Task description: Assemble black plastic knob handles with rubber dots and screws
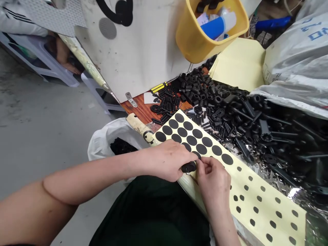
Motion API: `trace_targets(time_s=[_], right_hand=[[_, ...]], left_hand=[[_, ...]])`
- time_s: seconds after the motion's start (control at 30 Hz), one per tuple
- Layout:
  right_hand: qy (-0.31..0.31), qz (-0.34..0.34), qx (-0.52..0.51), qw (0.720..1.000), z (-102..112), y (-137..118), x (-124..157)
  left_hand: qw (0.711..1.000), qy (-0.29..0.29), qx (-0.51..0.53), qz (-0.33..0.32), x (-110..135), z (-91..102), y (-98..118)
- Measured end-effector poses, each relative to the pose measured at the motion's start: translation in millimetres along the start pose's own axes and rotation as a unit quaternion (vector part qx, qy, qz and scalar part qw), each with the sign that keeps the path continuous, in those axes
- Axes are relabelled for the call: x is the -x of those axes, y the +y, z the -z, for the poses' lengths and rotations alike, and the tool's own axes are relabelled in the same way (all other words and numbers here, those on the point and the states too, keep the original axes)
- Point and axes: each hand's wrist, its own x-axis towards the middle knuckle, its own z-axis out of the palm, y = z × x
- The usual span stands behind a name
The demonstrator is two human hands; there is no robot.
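Head-worn view — down and forward, close over the hands [212,181]

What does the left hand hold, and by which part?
The left hand holds a black rubber part by its edge, with the fingertips.

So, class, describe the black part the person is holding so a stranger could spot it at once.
Find the heap of black parts, then the cream sheet of dots in front of it. At the sheet's near edge, the left hand and right hand meet, with the black part between them. Unlike the flat dots, it is thick and rounded.
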Motion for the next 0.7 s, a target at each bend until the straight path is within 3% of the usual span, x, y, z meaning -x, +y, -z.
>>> trace_targets(time_s=[0.17, 0.33, 0.5, 0.7], right_hand=[[-0.075, -0.161, -0.127, 0.976, 3, 1, -4], [-0.08, -0.237, -0.216, 0.944, 2, 0, -1], [-0.087, -0.218, -0.314, 0.92, 4, 0, 3], [-0.088, -0.181, -0.314, 0.928, 1, 6, 6]], left_hand=[[0.998, -0.053, -0.013, -0.016, -10, 5.6, -3], [0.997, -0.071, -0.011, -0.029, -13, 8.6, -6], [0.997, -0.072, 0.007, -0.015, -15, 8.9, -7], [0.996, -0.047, 0.077, 0.026, -18, 11.4, -10]])
